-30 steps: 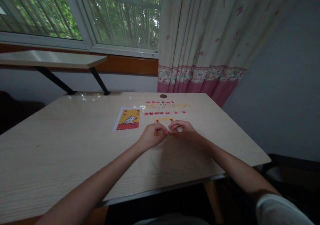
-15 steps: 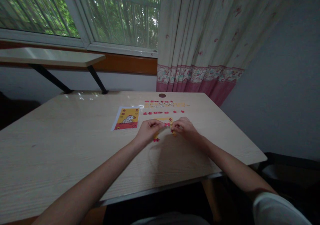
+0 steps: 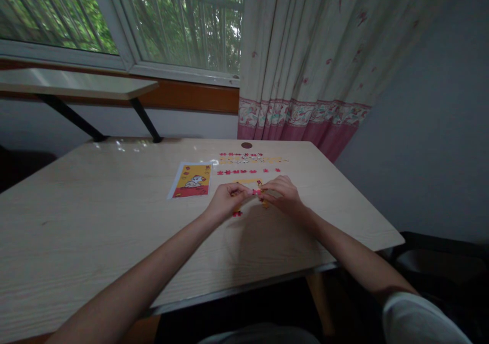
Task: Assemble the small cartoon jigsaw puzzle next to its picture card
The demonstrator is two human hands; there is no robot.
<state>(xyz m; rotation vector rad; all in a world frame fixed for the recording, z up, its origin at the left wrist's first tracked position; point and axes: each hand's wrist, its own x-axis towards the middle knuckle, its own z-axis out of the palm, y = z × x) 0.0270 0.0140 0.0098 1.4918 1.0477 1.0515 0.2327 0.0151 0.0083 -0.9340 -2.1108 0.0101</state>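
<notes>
My left hand (image 3: 225, 200) and my right hand (image 3: 281, 194) meet fingertip to fingertip over a partly joined yellow and red jigsaw (image 3: 248, 183) on the wooden table (image 3: 114, 222). Both hands are pinched on a small red puzzle piece (image 3: 255, 192) between them. One loose red piece (image 3: 237, 213) lies just below my left hand. Rows of red pieces (image 3: 244, 171) and mixed yellow pieces (image 3: 250, 158) lie beyond the hands. A reference picture card (image 3: 190, 180) with a white animal on yellow lies to the left.
A round cable hole (image 3: 246, 145) sits at the table's far edge. Behind are a window (image 3: 153, 23), a floral curtain (image 3: 305, 64) and a second tabletop (image 3: 72, 83) on black legs. The table's right edge (image 3: 367, 196) drops off close to my right hand.
Both hands moved away from me, from the bare table up onto the partly joined jigsaw, and stay pinched together. A loose red piece now shows below my left hand.
</notes>
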